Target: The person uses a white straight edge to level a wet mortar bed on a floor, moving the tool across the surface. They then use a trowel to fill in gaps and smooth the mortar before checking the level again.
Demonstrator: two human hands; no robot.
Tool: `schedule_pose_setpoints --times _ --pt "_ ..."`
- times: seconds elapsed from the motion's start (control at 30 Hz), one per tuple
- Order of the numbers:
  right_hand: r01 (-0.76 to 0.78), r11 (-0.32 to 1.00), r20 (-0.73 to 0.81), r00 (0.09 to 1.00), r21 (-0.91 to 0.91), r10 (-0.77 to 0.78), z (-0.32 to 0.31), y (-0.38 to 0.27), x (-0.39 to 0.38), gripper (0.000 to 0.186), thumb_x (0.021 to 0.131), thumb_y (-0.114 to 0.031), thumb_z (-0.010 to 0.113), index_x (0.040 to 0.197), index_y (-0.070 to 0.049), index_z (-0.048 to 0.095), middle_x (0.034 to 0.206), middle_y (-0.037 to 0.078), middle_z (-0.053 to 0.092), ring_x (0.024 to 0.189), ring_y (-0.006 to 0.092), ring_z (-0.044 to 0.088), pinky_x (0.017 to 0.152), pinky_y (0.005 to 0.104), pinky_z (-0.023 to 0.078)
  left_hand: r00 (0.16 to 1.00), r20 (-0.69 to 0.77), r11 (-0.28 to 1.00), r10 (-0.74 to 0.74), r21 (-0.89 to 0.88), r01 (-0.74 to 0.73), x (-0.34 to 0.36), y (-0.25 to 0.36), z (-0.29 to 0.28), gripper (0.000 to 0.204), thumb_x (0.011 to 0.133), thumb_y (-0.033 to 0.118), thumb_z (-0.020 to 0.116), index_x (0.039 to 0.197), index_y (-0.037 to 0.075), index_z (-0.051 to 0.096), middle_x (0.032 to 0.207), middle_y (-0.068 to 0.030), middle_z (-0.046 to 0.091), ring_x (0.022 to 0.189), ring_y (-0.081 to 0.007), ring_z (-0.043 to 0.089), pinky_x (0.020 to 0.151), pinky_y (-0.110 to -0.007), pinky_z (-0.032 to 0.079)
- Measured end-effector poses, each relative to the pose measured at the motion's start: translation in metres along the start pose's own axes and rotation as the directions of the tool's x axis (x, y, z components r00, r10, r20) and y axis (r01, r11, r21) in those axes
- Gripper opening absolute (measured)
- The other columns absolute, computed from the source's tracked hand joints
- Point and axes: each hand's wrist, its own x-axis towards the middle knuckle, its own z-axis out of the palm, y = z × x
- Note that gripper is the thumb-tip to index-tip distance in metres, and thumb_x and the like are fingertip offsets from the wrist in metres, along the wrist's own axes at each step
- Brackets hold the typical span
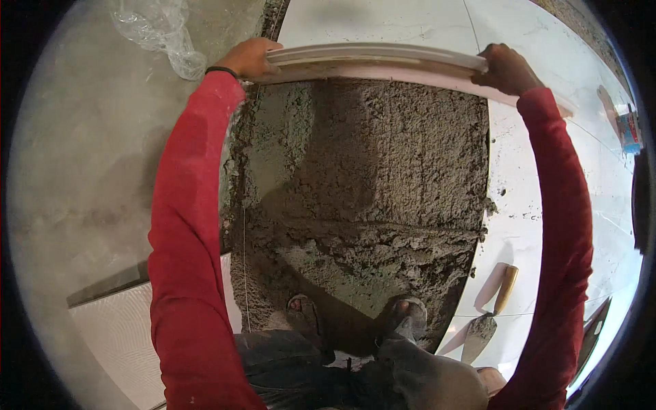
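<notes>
A long, pale straightedge [376, 52] spans the far end of a bed of wet grey mortar [410, 150], next to the laid white tiles. My left hand [250, 59] grips its left end, fingers wrapped round the edge. Toward the right end, my right hand [507, 70] is closed on the same bar, which runs on beyond it over the tile. The mortar looks flatter in its far part and rough and lumpy nearer my feet. Under the bar, its exact contact with the mortar is hidden.
White marbled tiles [574, 61] border the mortar ahead and on the right. A wooden-handled trowel [482, 333] lies on them. On the left are a thin string [245, 266], a ridged tile [119, 328] and crumpled clear plastic [160, 31]. A blue object [629, 133] sits far right.
</notes>
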Motion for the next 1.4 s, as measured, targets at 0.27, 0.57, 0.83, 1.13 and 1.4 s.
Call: schedule_pose_setpoints --times 0.27,0.57,0.83,1.13,1.4 --pt "-0.073 0.989 -0.109 0.992 -0.127 0.059 -0.009 0.067 -0.012 0.054 0.07 -0.034 0.083 0.11 -0.002 0.064 0.1 0.017 0.068 0.093 0.0291 0.067 0.083 0.0397 0.053 0.989 0.085 0.99 -0.119 -0.065 0.125 0.026 0.012 -0.032 0.049 0.078 0.027 0.077 0.123 0.011 0.066 0.105 -0.0168 0.071 0.095 -0.0296 0.068 0.086 -0.042 0.053" --pt "-0.166 0.984 -0.075 0.984 -0.063 0.161 -0.008 0.064 -0.006 0.051 0.072 -0.035 0.084 0.102 0.0 0.06 0.099 0.017 0.063 0.093 0.0292 0.062 0.082 0.0383 0.049 0.989 0.124 0.985 -0.076 -0.143 0.093 0.028 -0.005 -0.038 0.048 0.076 0.028 0.079 0.115 0.004 0.069 0.093 -0.0157 0.073 0.082 -0.0277 0.069 0.077 -0.039 0.054" --pt "-0.115 0.99 -0.069 0.992 -0.079 0.11 -0.008 0.064 -0.01 0.052 0.073 -0.033 0.084 0.104 0.002 0.061 0.097 0.016 0.063 0.092 0.029 0.062 0.083 0.0373 0.049 0.97 0.169 0.98 -0.172 -0.069 0.186 0.02 0.006 -0.031 0.045 0.077 0.028 0.077 0.114 0.004 0.067 0.098 -0.0176 0.072 0.089 -0.0279 0.068 0.079 -0.039 0.053" --pt "-0.196 0.976 -0.046 0.98 -0.094 0.192 -0.009 0.054 -0.011 0.057 0.071 -0.033 0.084 0.107 0.004 0.06 0.104 0.018 0.064 0.095 0.0289 0.063 0.085 0.0369 0.049 0.991 0.125 0.988 -0.05 -0.141 0.068 0.027 0.005 -0.027 0.046 0.075 0.023 0.077 0.117 0.006 0.067 0.102 -0.0167 0.072 0.09 -0.0283 0.069 0.081 -0.039 0.053" --pt "-0.139 0.989 0.051 0.989 -0.058 0.142 -0.006 0.055 -0.014 0.052 0.07 -0.032 0.084 0.104 -0.001 0.06 0.103 0.016 0.063 0.097 0.0303 0.061 0.086 0.0398 0.049 0.98 0.175 0.988 -0.098 -0.099 0.116 0.014 0.005 -0.02 0.051 0.078 0.028 0.079 0.122 0.007 0.065 0.108 -0.0163 0.07 0.097 -0.0285 0.067 0.086 -0.041 0.052"
